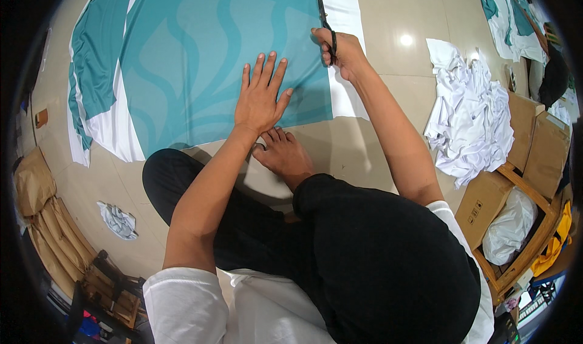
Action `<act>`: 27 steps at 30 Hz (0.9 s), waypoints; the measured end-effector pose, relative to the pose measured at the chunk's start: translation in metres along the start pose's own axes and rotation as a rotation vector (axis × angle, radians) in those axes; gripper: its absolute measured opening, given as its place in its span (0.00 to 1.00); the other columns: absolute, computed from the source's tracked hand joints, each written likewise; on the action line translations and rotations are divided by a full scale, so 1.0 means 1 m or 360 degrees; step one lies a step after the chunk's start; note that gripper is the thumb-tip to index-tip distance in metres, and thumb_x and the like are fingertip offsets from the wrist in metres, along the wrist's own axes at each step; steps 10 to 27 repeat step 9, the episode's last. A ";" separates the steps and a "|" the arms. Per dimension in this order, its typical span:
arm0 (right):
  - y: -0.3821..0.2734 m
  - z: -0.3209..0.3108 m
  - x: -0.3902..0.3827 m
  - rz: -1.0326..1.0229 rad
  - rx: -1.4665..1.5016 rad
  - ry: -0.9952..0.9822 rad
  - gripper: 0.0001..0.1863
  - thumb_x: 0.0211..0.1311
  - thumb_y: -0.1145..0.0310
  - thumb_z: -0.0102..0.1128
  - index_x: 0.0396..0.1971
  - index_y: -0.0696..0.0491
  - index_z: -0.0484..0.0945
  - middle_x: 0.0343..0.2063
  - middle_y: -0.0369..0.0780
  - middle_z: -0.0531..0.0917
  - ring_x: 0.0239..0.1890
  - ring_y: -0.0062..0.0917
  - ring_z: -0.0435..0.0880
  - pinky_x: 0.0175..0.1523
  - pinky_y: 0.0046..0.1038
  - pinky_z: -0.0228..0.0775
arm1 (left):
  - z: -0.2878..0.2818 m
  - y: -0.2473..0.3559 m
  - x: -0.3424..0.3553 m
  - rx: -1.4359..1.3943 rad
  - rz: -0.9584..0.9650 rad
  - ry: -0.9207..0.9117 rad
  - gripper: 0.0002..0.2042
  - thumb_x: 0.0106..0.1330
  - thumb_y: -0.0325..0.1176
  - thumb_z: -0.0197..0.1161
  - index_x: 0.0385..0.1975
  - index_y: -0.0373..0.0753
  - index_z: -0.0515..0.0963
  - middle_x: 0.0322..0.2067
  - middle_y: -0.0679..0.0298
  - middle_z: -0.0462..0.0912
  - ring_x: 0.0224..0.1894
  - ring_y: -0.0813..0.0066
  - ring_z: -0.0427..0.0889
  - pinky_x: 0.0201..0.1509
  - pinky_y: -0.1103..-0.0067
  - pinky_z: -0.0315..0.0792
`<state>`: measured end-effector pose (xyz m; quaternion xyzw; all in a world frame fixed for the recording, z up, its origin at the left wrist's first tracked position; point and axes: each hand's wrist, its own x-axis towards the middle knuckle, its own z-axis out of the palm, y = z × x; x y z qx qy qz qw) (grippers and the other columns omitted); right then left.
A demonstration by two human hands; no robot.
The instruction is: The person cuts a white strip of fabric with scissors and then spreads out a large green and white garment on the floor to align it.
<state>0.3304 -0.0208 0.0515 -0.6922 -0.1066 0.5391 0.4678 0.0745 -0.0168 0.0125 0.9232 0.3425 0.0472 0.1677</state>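
A large teal fabric (200,46) with a paler leaf-like pattern lies spread over the floor in front of me. My left hand (261,95) rests flat on it near its lower edge, fingers stretched out. At the fabric's right side, my right hand (341,51) is closed around the handles of black scissors (323,17). Their blades point away from me, along the line where the teal meets a white border (343,13). Whether the blades are apart I cannot tell. My bare foot (285,157) touches the floor just below my left hand.
More teal and white fabric (100,82) lies folded at the left. A heap of white cloth (467,113) sits to the right, near cardboard boxes (486,204) and a wooden frame (516,271). At lower left are a small grey cloth (118,220) and brown wrapped rolls (61,234).
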 end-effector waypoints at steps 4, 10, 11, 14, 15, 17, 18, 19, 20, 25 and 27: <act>-0.004 0.002 0.002 0.0008 0.0004 -0.0002 0.19 0.55 0.59 0.80 0.23 0.56 0.79 0.20 0.36 0.76 0.19 0.21 0.74 0.25 0.26 0.66 | 0.000 0.000 0.000 -0.0001 0.0001 0.0002 0.32 0.83 0.53 0.47 0.83 0.48 0.57 0.83 0.55 0.54 0.85 0.50 0.49 0.87 0.49 0.41; -0.004 0.002 0.002 0.0042 0.0019 0.0003 0.19 0.56 0.59 0.80 0.24 0.57 0.80 0.21 0.36 0.77 0.20 0.21 0.75 0.25 0.26 0.67 | -0.001 0.000 0.000 -0.0002 -0.0002 -0.0006 0.33 0.83 0.53 0.47 0.83 0.49 0.57 0.83 0.55 0.53 0.85 0.50 0.48 0.87 0.49 0.40; -0.004 0.002 0.002 0.0042 0.0019 0.0003 0.19 0.56 0.59 0.80 0.24 0.57 0.80 0.21 0.36 0.77 0.20 0.21 0.75 0.25 0.26 0.67 | -0.001 0.000 0.000 -0.0002 -0.0002 -0.0006 0.33 0.83 0.53 0.47 0.83 0.49 0.57 0.83 0.55 0.53 0.85 0.50 0.48 0.87 0.49 0.40; -0.004 0.002 0.002 0.0042 0.0019 0.0003 0.19 0.56 0.59 0.80 0.24 0.57 0.80 0.21 0.36 0.77 0.20 0.21 0.75 0.25 0.26 0.67 | -0.001 0.000 0.000 -0.0002 -0.0002 -0.0006 0.33 0.83 0.53 0.47 0.83 0.49 0.57 0.83 0.55 0.53 0.85 0.50 0.48 0.87 0.49 0.40; -0.004 0.002 0.002 0.0042 0.0019 0.0003 0.19 0.56 0.59 0.80 0.24 0.57 0.80 0.21 0.36 0.77 0.20 0.21 0.75 0.25 0.26 0.67 | -0.001 0.000 0.000 -0.0002 -0.0002 -0.0006 0.33 0.83 0.53 0.47 0.83 0.49 0.57 0.83 0.55 0.53 0.85 0.50 0.48 0.87 0.49 0.40; -0.004 0.002 0.002 0.0042 0.0019 0.0003 0.19 0.56 0.59 0.80 0.24 0.57 0.80 0.21 0.36 0.77 0.20 0.21 0.75 0.25 0.26 0.67 | -0.001 0.000 0.000 -0.0002 -0.0002 -0.0006 0.33 0.83 0.53 0.47 0.83 0.49 0.57 0.83 0.55 0.53 0.85 0.50 0.48 0.87 0.49 0.40; -0.004 0.002 0.002 0.0042 0.0019 0.0003 0.19 0.56 0.59 0.80 0.24 0.57 0.80 0.21 0.36 0.77 0.20 0.21 0.75 0.25 0.26 0.67 | -0.001 0.000 0.000 -0.0002 -0.0002 -0.0006 0.33 0.83 0.53 0.47 0.83 0.49 0.57 0.83 0.55 0.53 0.85 0.50 0.48 0.87 0.49 0.40; -0.004 0.002 0.002 0.0042 0.0019 0.0003 0.19 0.56 0.59 0.80 0.24 0.57 0.80 0.21 0.36 0.77 0.20 0.21 0.75 0.25 0.26 0.67 | -0.001 0.000 0.000 -0.0002 -0.0002 -0.0006 0.33 0.83 0.53 0.47 0.83 0.49 0.57 0.83 0.55 0.53 0.85 0.50 0.48 0.87 0.49 0.40; -0.004 0.002 0.002 0.0042 0.0019 0.0003 0.19 0.56 0.59 0.80 0.24 0.57 0.80 0.21 0.36 0.77 0.20 0.21 0.75 0.25 0.26 0.67 | -0.001 0.000 0.000 -0.0002 -0.0002 -0.0006 0.33 0.83 0.53 0.47 0.83 0.49 0.57 0.83 0.55 0.53 0.85 0.50 0.48 0.87 0.49 0.40; -0.004 0.002 0.002 0.0042 0.0019 0.0003 0.19 0.56 0.59 0.80 0.24 0.57 0.80 0.21 0.36 0.77 0.20 0.21 0.75 0.25 0.26 0.67 | -0.001 0.000 0.000 -0.0002 -0.0002 -0.0006 0.33 0.83 0.53 0.47 0.83 0.49 0.57 0.83 0.55 0.53 0.85 0.50 0.48 0.87 0.49 0.40; -0.004 0.002 0.002 0.0042 0.0019 0.0003 0.19 0.56 0.59 0.80 0.24 0.57 0.80 0.21 0.36 0.77 0.20 0.21 0.75 0.25 0.26 0.67 | -0.001 0.000 0.000 -0.0002 -0.0002 -0.0006 0.33 0.83 0.53 0.47 0.83 0.49 0.57 0.83 0.55 0.53 0.85 0.50 0.48 0.87 0.49 0.40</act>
